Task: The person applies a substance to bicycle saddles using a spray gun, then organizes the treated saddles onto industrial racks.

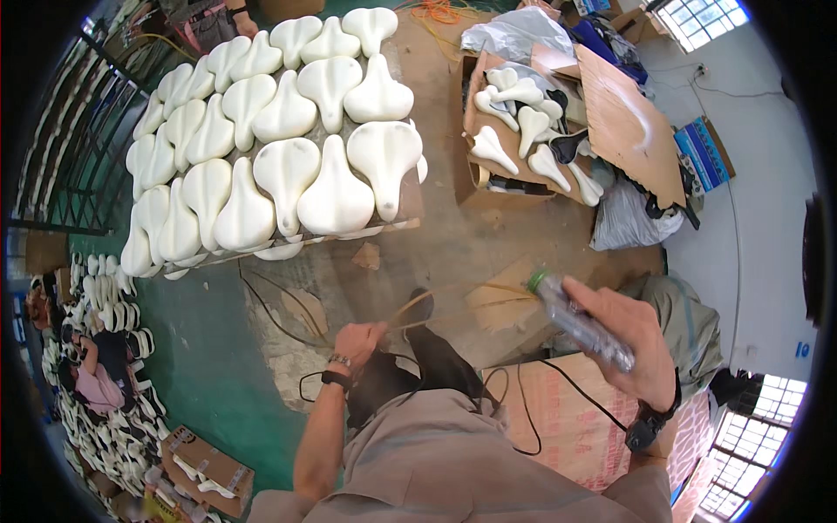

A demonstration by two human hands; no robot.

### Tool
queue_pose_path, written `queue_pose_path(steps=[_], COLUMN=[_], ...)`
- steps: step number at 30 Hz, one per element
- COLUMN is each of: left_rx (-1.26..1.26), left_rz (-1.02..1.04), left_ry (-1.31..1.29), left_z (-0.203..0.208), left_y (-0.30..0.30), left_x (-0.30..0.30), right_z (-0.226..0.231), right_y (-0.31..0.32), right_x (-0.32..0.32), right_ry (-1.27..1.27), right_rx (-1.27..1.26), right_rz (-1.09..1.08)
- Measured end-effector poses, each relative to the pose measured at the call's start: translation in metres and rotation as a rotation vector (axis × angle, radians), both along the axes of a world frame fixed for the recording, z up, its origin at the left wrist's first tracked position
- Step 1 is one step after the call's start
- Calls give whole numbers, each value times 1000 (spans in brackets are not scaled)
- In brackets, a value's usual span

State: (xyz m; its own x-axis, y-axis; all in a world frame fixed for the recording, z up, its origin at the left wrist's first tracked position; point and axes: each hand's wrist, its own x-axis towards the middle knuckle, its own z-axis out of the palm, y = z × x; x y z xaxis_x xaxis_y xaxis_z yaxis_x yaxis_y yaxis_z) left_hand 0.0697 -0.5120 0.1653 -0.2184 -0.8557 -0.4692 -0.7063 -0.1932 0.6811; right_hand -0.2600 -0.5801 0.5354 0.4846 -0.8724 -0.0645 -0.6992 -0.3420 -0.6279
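My right hand (pixel 628 327) is closed around a clear, bottle-shaped plastic thing (pixel 582 324) with a green end (pixel 535 281). That end points up and left, and what is inside the clear body cannot be made out. A thin yellowish hose (pixel 488 286) runs from near the green end toward my left hand (pixel 359 340). My left hand is closed on the hose in front of my lap, partly blurred. Beyond it, a table carries rows of white bicycle saddles (pixel 384 161), packed tightly side by side. Neither hand touches the saddles.
An open cardboard box (pixel 488 193) of white and black saddles stands at the far right. Dark cables (pixel 523 401) loop around my lap. A person (pixel 96 383) sits among many saddles at the left. Another person's hand (pixel 246 23) shows behind the table.
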Motion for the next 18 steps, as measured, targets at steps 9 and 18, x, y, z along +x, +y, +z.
queue_pose_path(steps=[9,18], left_rx=[-608,333], left_rz=[22,1006], left_ry=[-42,883], left_z=[-80,-93], left_y=[-65,-53], left_x=[51,189], right_z=[-184,-523], right_y=[13,19], right_x=[-36,-47], right_ry=[16,-791], right_rx=[241,664], right_rz=[-773,-1500])
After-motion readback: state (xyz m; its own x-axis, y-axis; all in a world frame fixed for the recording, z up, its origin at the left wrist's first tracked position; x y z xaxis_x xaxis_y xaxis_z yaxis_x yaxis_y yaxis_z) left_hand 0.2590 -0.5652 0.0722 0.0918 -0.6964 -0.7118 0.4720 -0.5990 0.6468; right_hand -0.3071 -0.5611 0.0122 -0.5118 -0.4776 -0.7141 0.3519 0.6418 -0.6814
